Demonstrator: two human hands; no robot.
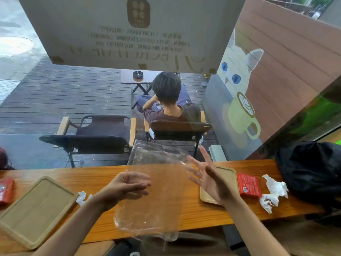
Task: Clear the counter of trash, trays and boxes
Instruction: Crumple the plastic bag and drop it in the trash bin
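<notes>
Left hand [127, 185] grip apparently pinches clear plastic bag [153, 191]; right hand [208, 180] spread, blurred.

The left hand [127, 185] and right hand [208, 180] are motion-blurred, so whether either touches the clear bag [153, 196] cannot be told. The right hand hides part of the right tray [227, 174]. The left box [5, 189] and black bag [311, 170] are cut by the frame edges. Print on the right box [249, 184] is too small to read
</notes>
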